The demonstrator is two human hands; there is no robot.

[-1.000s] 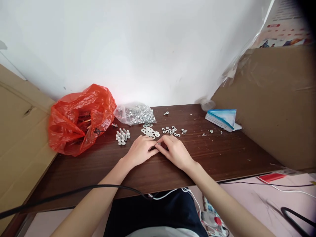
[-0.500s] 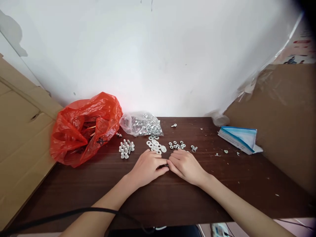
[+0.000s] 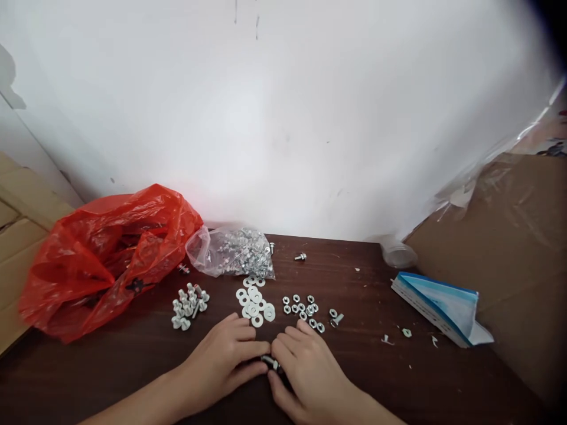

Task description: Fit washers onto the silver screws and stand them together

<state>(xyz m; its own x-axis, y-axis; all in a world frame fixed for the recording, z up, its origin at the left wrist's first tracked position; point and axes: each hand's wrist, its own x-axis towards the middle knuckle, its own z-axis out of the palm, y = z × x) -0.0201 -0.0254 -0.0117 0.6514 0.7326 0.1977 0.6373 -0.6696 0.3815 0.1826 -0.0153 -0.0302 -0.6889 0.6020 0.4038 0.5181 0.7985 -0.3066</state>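
Note:
My left hand (image 3: 221, 363) and my right hand (image 3: 305, 372) rest on the dark wooden table (image 3: 398, 378), fingertips meeting around a small metal bolt (image 3: 271, 362) pinched between them. Just beyond my left fingers lies a cluster of flat washers (image 3: 254, 304). Several small nuts (image 3: 303, 308) are scattered beyond my right fingers. A group of bolts (image 3: 188, 304) stands to the left of the washers.
A red plastic bag (image 3: 101, 260) slumps at the left. A clear bag of hardware (image 3: 233, 252) lies against the white wall, with a lone bolt (image 3: 300, 257) near it. A blue-and-white booklet (image 3: 443, 307) lies at the right beside cardboard (image 3: 514, 248).
The camera has tilted up, so the table and hands sit lower in the frame. Both hands stay together on the small bolt.

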